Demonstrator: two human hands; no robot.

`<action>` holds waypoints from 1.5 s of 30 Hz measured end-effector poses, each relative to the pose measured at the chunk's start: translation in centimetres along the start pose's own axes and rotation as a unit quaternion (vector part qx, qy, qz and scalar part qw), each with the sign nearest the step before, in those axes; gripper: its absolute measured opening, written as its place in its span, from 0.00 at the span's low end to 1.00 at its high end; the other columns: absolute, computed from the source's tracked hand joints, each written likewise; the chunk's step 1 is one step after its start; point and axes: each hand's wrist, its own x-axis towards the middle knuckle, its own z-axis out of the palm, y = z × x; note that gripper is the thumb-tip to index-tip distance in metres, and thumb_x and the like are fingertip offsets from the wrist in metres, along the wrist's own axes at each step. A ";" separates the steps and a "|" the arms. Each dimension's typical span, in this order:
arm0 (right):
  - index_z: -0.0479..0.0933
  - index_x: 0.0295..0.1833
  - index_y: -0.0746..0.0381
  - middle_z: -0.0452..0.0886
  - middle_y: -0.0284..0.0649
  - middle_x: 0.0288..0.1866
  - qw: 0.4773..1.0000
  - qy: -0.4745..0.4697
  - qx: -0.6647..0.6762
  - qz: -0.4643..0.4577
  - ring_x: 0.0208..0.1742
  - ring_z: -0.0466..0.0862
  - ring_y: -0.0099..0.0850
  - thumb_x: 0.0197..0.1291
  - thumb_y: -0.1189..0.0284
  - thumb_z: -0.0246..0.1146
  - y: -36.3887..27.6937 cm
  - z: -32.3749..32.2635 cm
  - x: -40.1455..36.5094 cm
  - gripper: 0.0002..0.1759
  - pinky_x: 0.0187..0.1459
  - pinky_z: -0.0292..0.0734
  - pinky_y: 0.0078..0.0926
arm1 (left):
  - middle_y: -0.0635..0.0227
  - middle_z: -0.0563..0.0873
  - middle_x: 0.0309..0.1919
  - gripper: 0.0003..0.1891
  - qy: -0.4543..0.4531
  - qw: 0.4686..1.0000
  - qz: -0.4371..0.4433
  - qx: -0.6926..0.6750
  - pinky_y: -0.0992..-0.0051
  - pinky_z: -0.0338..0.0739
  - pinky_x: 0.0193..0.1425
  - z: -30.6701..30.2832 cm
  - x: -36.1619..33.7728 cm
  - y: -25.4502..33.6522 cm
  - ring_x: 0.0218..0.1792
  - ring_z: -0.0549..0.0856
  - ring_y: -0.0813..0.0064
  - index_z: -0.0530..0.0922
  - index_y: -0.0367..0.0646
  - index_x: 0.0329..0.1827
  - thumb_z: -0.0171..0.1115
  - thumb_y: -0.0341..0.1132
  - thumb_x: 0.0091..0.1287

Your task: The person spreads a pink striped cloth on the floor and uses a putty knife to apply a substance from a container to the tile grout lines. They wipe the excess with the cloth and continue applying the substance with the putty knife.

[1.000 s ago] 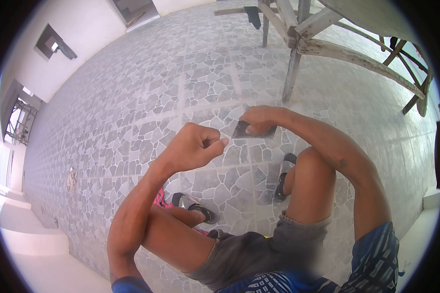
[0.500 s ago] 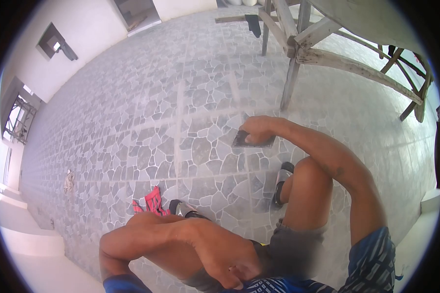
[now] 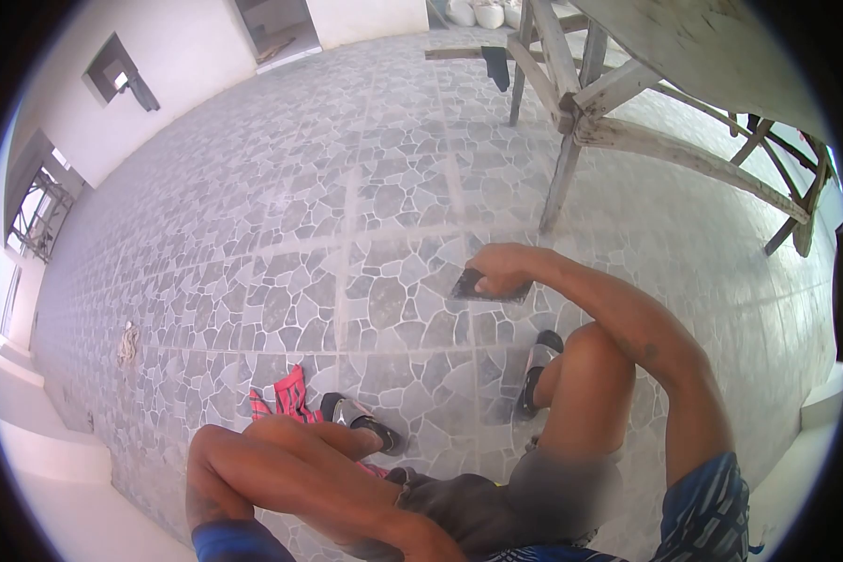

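My right hand (image 3: 502, 269) is closed round a dark flat tool with a straight long edge (image 3: 468, 285), close over the stone-patterned floor tiles (image 3: 384, 292). The tool's exact kind does not show clearly. My left forearm (image 3: 421, 536) reaches down past my lap to the bottom edge of the view, and the left hand itself is out of sight there. Between my knees, pale joint lines run between the grey tiles. A pink-and-black cloth (image 3: 293, 397) lies beside my sandalled left foot (image 3: 361, 421).
A weathered wooden trestle (image 3: 581, 126) stands ahead on the right, with a dark cloth (image 3: 496, 68) hanging from its beam. A pale rag (image 3: 127, 344) lies on the floor at left. White sacks (image 3: 478, 13) sit by the far wall. A low white ledge (image 3: 51, 454) runs along the left.
My left hand has dropped from my lap out of the bottom of the view. The right hand keeps hold of the tool and sits slightly lower in the picture as the view tilts.
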 end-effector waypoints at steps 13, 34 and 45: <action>0.80 0.56 0.64 0.85 0.56 0.49 1.000 -0.002 0.005 -0.006 0.54 0.83 0.54 0.61 0.65 0.64 0.0 -0.1 0.0 0.20 0.55 0.76 0.47 | 0.63 0.75 0.26 0.12 0.004 1.000 -0.004 -0.002 0.69 0.70 0.35 0.2 0.0 0.2 0.30 0.76 0.70 0.73 0.36 0.30 0.63 0.35 0.68; 0.81 0.54 0.63 0.85 0.54 0.51 1.000 0.000 -0.011 0.011 0.56 0.83 0.52 0.59 0.65 0.64 -0.1 0.0 0.1 0.20 0.58 0.77 0.46 | 0.59 0.78 0.30 0.10 0.009 1.000 0.003 0.002 0.68 0.74 0.39 0.4 0.2 0.1 0.35 0.80 0.66 0.76 0.35 0.34 0.63 0.35 0.67; 0.81 0.54 0.63 0.85 0.54 0.51 1.000 -0.003 -0.009 0.024 0.56 0.83 0.51 0.60 0.65 0.64 -0.4 -0.3 -0.2 0.19 0.58 0.77 0.46 | 0.57 0.80 0.33 0.10 0.020 1.000 0.016 0.011 0.67 0.76 0.41 0.5 0.2 0.0 0.37 0.82 0.64 0.78 0.35 0.36 0.63 0.35 0.66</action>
